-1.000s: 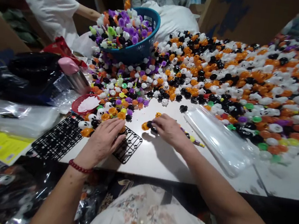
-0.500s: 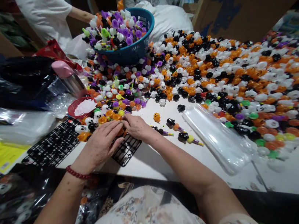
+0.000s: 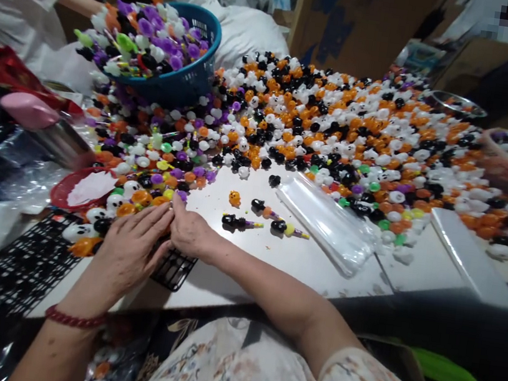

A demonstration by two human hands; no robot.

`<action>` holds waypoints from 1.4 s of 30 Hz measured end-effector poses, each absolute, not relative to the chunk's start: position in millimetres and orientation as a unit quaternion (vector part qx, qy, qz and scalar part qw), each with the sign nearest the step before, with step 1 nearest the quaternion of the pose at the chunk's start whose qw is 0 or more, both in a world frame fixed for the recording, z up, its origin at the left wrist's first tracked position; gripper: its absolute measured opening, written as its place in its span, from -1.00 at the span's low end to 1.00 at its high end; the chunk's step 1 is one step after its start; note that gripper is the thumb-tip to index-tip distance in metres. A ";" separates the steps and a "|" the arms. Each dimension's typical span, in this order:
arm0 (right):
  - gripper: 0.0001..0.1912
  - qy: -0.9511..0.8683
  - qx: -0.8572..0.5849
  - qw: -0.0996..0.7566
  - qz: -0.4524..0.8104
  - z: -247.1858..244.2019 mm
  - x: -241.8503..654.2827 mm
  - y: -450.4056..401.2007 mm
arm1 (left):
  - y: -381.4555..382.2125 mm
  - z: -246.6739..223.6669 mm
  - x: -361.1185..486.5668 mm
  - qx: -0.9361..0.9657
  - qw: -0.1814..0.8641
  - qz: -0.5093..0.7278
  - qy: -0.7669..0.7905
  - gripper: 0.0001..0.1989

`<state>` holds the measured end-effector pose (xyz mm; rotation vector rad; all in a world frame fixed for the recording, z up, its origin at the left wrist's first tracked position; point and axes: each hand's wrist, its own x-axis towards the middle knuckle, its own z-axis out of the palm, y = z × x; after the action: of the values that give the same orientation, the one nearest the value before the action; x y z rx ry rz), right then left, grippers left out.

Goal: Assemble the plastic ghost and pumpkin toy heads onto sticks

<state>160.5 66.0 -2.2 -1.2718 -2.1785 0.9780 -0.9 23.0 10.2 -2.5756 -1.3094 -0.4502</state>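
The white tabletop [image 3: 230, 256] carries a heap of plastic figures [image 3: 311, 116] across the upper right, a cardboard box [image 3: 366, 30] behind. Left of centre, the left hand [image 3: 133, 246] and right hand [image 3: 191, 231] meet over a black grid [image 3: 174, 272]; whether their fingers grip anything, I cannot tell. Any print on the white paper [image 3: 91, 188] at left is too small to read.

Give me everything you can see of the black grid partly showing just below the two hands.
The black grid is an open lattice that looks like plastic, with thin bars and a rounded near corner; paler surface shows through its openings. It lies flat, set at a slant, on the white table, near its front edge. The left hand and right hand hide its far part, so its full size, anything on it there, and whether they touch it cannot be told.
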 end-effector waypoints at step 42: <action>-0.80 -0.672 -0.479 0.344 0.448 -69.0 169.1 78.1 | 13.0 13.8 2.4 -0.856 0.065 -0.144 -0.492 -0.46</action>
<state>169.1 78.1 -69.0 -1.2450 -1.7468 1.1633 2.4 13.0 13.8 -2.5849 -1.4840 -0.4359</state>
